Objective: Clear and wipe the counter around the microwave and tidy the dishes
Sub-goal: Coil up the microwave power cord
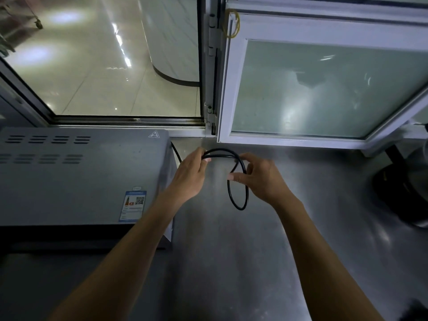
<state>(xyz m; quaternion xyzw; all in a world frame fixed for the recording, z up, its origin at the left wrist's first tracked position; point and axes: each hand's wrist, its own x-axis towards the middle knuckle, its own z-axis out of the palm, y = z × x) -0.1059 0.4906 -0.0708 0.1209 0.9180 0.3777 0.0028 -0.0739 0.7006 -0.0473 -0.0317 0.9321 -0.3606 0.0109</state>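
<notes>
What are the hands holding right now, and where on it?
Both hold the black cord: left hand at the loop's top left, right hand pinching its right side.

1 microwave (69, 177), 1 black cord (238, 181), 2 hands (190, 174), 1 open window (324, 89), 1 rubber band (231, 23).

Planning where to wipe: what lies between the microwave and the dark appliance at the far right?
Head view: both hands, left and right, coiling a black cord over bare steel counter.
</notes>
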